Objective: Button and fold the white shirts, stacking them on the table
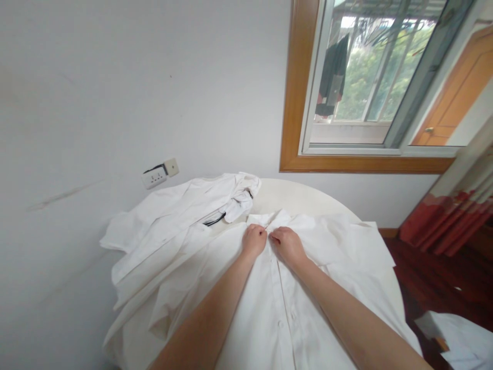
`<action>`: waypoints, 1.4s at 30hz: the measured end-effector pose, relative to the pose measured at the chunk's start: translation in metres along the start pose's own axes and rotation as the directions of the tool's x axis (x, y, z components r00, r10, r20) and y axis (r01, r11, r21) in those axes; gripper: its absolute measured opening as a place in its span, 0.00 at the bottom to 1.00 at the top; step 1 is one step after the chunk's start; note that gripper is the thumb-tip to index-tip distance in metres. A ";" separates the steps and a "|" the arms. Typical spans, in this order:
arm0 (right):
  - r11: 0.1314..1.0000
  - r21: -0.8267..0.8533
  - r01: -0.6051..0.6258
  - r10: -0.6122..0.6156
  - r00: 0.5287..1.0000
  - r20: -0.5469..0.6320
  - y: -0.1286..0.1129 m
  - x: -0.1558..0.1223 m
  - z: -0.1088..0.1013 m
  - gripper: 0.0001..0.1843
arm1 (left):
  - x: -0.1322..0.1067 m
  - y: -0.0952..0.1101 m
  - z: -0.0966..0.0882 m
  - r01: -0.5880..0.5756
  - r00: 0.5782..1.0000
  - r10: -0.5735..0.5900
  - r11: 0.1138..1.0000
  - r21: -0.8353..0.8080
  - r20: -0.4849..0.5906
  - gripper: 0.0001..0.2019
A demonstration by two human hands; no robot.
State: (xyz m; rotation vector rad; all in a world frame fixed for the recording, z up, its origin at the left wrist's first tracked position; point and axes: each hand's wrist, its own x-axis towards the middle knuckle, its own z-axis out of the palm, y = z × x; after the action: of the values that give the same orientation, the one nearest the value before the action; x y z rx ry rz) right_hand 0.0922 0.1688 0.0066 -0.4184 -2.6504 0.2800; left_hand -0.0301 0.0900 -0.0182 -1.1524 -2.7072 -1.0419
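A white button-up shirt (327,246) lies spread front-up on a round white table (292,195), collar toward the wall. My left hand (253,240) and my right hand (287,245) sit side by side just below the collar, each pinched closed on the shirt's front placket near the top button. Buttons run down the placket toward me between my forearms.
A second white garment (173,210) with a dark strap lies crumpled at the table's back left against the wall. A wall socket (159,173) is above it. A wood-framed window (370,103) is at the right, red curtain (454,216) and dark floor beyond; more white cloth (458,334) lies at the lower right.
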 end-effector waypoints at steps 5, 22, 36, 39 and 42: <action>0.997 0.066 0.027 -0.026 1.000 -0.005 0.003 0.000 0.004 0.13 | -0.003 0.001 -0.003 -0.048 0.999 0.048 0.998 0.052 -0.012 0.08; 0.989 -0.027 -0.147 0.148 0.989 0.007 0.002 0.011 0.010 0.14 | -0.006 0.002 -0.002 -0.195 0.981 0.194 0.977 0.081 0.016 0.08; 0.968 0.170 -0.183 0.183 0.983 0.017 0.014 0.016 0.015 0.14 | -0.015 0.011 -0.005 -0.214 0.971 0.223 0.972 0.093 -0.091 0.07; 0.966 0.175 -0.191 0.188 0.982 0.034 0.015 0.018 0.015 0.16 | -0.016 0.013 -0.004 -0.213 0.970 0.226 0.968 0.130 -0.094 0.08; 0.965 0.164 -0.203 0.193 0.978 0.072 0.016 0.019 0.014 0.18 | -0.015 0.011 -0.003 -0.210 0.968 0.227 0.966 0.150 -0.105 0.08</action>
State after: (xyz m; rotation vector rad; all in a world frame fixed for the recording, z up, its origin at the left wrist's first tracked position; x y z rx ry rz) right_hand 0.0731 0.1882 -0.0021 -0.6281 -2.6134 0.5851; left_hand -0.0121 0.0841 -0.0134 -1.2826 -2.4474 -0.8495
